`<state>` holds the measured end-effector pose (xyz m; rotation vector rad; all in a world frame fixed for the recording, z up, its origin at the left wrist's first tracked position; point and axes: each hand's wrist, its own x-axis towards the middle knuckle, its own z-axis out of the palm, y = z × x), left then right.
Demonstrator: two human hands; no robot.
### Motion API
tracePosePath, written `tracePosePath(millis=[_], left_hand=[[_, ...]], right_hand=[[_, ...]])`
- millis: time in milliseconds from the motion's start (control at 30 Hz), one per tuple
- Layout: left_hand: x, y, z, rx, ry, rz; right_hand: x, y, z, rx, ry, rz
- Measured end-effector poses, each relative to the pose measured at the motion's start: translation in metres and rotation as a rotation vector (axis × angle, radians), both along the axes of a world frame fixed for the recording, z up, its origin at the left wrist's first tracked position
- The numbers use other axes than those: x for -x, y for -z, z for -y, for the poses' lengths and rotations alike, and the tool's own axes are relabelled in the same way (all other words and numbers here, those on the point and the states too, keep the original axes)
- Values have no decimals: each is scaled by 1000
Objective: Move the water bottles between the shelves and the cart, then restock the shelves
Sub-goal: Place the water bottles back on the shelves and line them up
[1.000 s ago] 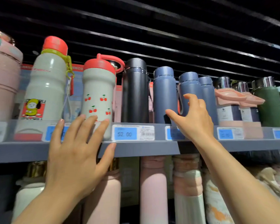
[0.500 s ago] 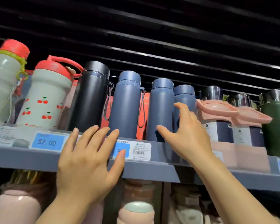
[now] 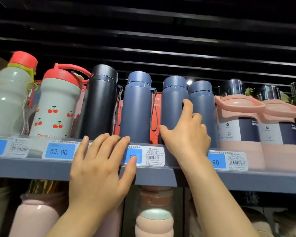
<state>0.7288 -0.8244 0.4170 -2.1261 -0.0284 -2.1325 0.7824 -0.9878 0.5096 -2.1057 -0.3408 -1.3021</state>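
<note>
On the upper grey shelf (image 3: 41,168) stands a row of bottles: a black flask (image 3: 101,103), then three blue flasks side by side. My right hand (image 3: 186,135) grips the middle blue bottle (image 3: 173,100) low down, thumb on its left side and index finger slipped into the gap beside the right blue bottle (image 3: 203,106). My left hand (image 3: 101,168) is held up with straight fingers in front of the shelf edge, its fingertips just under the black flask and the left blue bottle (image 3: 137,108). It holds nothing.
Two grey bottles with red caps (image 3: 12,100) (image 3: 56,106) stand at the left, one printed with cherries. Pink-lidded bottles (image 3: 237,125) and a green one fill the right. Price tags (image 3: 60,151) line the shelf lip. Pink bottles (image 3: 154,216) stand on the shelf below.
The view has shifted right along the shelf. My right hand has reached in and closed around the middle blue bottle. My left hand has moved right, below the black and blue flasks.
</note>
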Motion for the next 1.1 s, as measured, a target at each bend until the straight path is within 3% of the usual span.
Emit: tracePosePath(millis=[1100], left_hand=[[2, 1, 0, -9, 21, -9]], right_hand=[[1, 3, -11, -103, 111, 18]])
